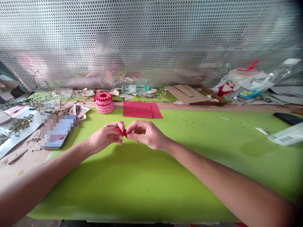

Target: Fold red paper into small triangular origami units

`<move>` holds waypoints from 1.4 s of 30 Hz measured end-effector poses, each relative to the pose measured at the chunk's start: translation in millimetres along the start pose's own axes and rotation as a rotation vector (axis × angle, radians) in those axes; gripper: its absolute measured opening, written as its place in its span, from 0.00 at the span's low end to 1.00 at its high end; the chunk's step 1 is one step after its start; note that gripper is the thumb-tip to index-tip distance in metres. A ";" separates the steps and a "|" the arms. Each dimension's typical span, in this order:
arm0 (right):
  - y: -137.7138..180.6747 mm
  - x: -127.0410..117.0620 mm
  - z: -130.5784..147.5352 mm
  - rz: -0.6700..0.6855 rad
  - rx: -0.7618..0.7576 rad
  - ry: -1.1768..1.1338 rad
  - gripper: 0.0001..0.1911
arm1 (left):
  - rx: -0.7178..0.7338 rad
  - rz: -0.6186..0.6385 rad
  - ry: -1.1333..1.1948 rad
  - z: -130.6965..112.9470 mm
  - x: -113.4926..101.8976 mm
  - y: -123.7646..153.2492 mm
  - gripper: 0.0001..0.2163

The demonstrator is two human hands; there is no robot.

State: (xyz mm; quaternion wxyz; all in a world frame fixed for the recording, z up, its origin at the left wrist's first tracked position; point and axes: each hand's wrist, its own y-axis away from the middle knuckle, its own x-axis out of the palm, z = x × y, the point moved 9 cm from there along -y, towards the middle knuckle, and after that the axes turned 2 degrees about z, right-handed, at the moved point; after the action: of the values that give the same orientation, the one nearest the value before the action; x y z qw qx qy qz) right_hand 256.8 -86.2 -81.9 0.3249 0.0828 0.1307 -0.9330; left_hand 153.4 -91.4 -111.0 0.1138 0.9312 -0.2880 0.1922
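Mostly, left hand point(106, 137) and right hand point(147, 134) hide the pinched red paper point(122, 132).

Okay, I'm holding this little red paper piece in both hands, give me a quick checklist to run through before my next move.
1. Grip on the red piece: ok. The left hand and right hand both pinch it at the fingertips.
2. Crease alignment: cannot tell. The fingers hide most of the piece.
3. Room below the hands: ok. The green mat is bare there.
4. Red sheets: ok. They lie flat on the mat, just behind the hands.
5. Folded stack: ok. It stands upright at the mat's back edge, apart from both hands.
6. Bottle: cannot tell. It lies on its side by the back wall, and whether it is sealed is unclear.
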 end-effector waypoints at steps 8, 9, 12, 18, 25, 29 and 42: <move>-1.0 -1.2 -3.7 -0.022 0.029 -0.147 0.19 | 0.053 -0.029 -0.054 -3.1 -1.5 -0.2 0.10; -1.0 -1.5 -3.0 -0.022 0.024 -0.157 0.18 | 0.066 -0.035 -0.089 -4.4 -0.8 0.0 0.12; -0.8 -3.8 -0.6 -0.036 0.002 -0.172 0.17 | 0.095 -0.016 -0.283 -6.5 6.1 0.7 0.13; -1.7 -1.4 -5.1 -0.040 0.023 -0.181 0.17 | 0.206 -0.023 -0.693 -10.4 10.2 3.2 0.19; -6.1 -0.1 -20.1 0.043 0.108 -0.094 0.15 | 0.289 -0.105 -0.766 -20.7 2.2 4.2 0.18; -7.2 1.0 -19.6 0.085 0.084 -0.072 0.17 | 0.268 -0.093 -0.723 -18.5 1.2 1.0 0.19; -2.6 -1.1 -14.8 0.014 0.087 -0.093 0.09 | 0.205 0.027 -0.753 -8.3 14.0 2.2 0.19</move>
State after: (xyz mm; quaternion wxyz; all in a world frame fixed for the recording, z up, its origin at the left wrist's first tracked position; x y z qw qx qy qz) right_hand 257.1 -79.3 -95.2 0.3330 0.0544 0.0744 -0.9384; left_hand 160.3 -97.4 -97.4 -0.0960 0.9394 -0.3009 -0.1335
